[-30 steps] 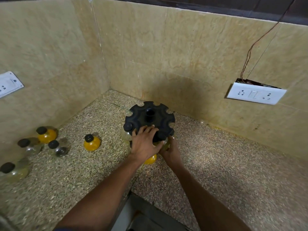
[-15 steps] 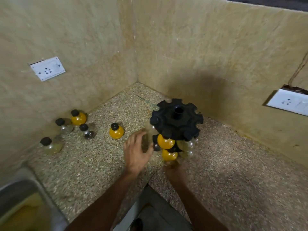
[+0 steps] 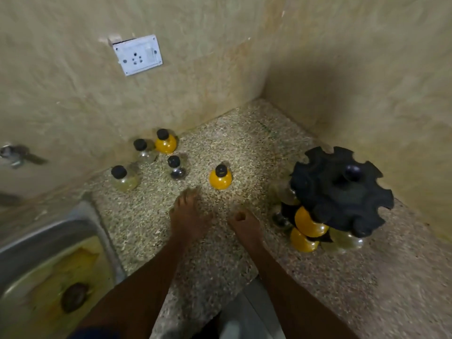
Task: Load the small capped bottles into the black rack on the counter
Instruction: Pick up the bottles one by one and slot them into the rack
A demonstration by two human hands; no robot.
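Orange bottle [image 3: 220,178] beyond left hand [image 3: 188,217]

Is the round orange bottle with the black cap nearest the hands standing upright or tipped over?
Upright. The round orange bottle stands on the speckled counter, its black cap on top, apart from both hands.

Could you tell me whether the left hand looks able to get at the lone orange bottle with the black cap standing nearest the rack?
Probably yes. The left hand holds nothing, and only bare speckled stone counter lies between it and the round orange bottle with the black cap, which stands apart from the other bottles.
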